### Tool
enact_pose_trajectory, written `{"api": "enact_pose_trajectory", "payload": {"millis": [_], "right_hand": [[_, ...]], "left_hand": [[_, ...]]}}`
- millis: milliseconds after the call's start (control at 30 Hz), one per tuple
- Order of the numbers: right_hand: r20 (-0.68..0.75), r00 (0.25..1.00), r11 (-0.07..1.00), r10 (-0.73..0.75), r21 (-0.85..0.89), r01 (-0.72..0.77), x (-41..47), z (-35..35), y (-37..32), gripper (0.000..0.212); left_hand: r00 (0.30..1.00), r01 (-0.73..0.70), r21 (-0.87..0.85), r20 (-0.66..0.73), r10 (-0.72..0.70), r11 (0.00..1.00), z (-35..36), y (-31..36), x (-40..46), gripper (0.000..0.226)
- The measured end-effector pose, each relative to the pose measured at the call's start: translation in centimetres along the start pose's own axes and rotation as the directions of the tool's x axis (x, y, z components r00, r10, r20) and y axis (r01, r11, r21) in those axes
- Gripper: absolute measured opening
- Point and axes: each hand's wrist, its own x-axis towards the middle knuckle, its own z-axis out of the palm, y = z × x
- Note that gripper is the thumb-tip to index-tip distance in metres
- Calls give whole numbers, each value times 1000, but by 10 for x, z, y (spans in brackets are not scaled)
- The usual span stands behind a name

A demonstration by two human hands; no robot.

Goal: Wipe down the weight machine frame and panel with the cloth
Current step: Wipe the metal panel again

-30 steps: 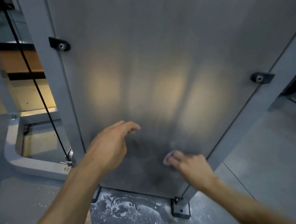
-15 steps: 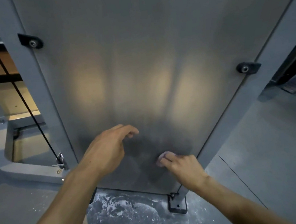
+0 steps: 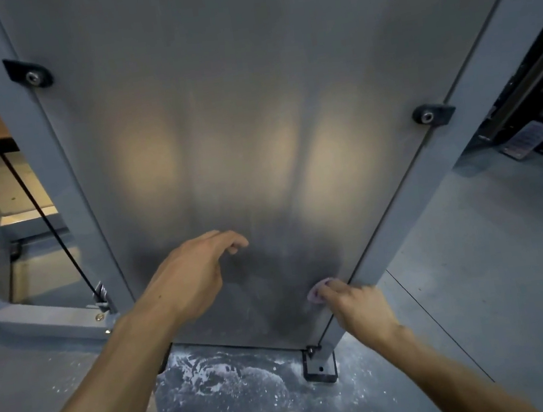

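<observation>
A tall grey metal panel (image 3: 235, 124) of the weight machine fills the view, held between two grey frame posts (image 3: 477, 102). My right hand (image 3: 355, 302) grips a small pale purple cloth (image 3: 316, 292) and presses it on the panel's lower right corner, right beside the right post. My left hand (image 3: 193, 278) hovers at the lower middle of the panel with its fingers loosely curled, holding nothing. The panel's bottom part looks dark and smudged.
A black cable (image 3: 39, 208) runs down to a clip (image 3: 100, 294) at the left post. Black bolted tabs (image 3: 430, 114) pin the panel. A black foot bracket (image 3: 319, 365) stands on the grey floor, with white dust (image 3: 223, 378) below the panel. Dark machine parts (image 3: 538, 94) lie at the right.
My right hand has slid the cloth rightward and down along the panel to its edge at the right post. My left hand stays about where it was.
</observation>
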Motion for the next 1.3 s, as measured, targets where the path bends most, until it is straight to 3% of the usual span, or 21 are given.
{"api": "enact_pose_trajectory", "payload": {"millis": [67,167,333,467,633,700,767,833,867,933,1000,1067,1133,1200,1300], "right_hand": [[-110,993,998,53,43,-48,5,-20,1,36],[-184,966,977,182,143,-156,5,-17,-10,31],[62,964,929,258,258,-265,10,48,-38,26],[320,922,959,217,104,-262,17,82,-61,32],[394,904,971,166,96,-220,14,76,-70,34],[297,938,936,180,241,-256,17,42,-62,29],[-23,969,898,246,382,-219,27,1,-52,20],[-332,898,916,289,369,-159,33,-27,-47,15],[-371,878,910,304,386,-152,35,-29,-50,15],[-253,927,902,276,401,-159,37,-16,-62,19],[54,987,946,149,282,-158,39,13,-72,27],[261,961,979,85,156,-129,45,26,-75,33],[173,982,962,74,249,-116,57,11,-73,28],[-89,990,919,112,389,-69,68,-24,-70,19],[-502,834,906,228,423,7,85,-67,-65,9]], "left_hand": [[1000,-4,1,-4,4,1000,-1,0,-2,70],[1000,18,34,18,-19,999,-3,-2,-6,71],[999,29,59,35,-31,998,-7,-9,-11,73],[998,46,78,36,-49,996,-10,-10,-15,65],[997,72,48,25,-73,996,-14,-12,-16,66],[997,69,52,29,-71,996,-16,-9,-17,67],[997,71,58,27,-73,996,-18,-8,-16,66],[996,77,64,32,-79,995,-17,-6,-15,65],[996,83,67,28,-85,994,-17,-4,-14,65],[995,94,69,18,-95,993,-15,-4,-13,67],[994,107,56,6,-107,993,-15,-5,-10,67],[994,107,33,-16,-106,994,-14,-5,-7,66],[992,116,6,-41,-116,993,-15,-3,-4,65],[990,124,-5,-59,-124,992,-16,0,-2,62],[985,142,-10,-94,-142,990,-19,1,0,57]]}}
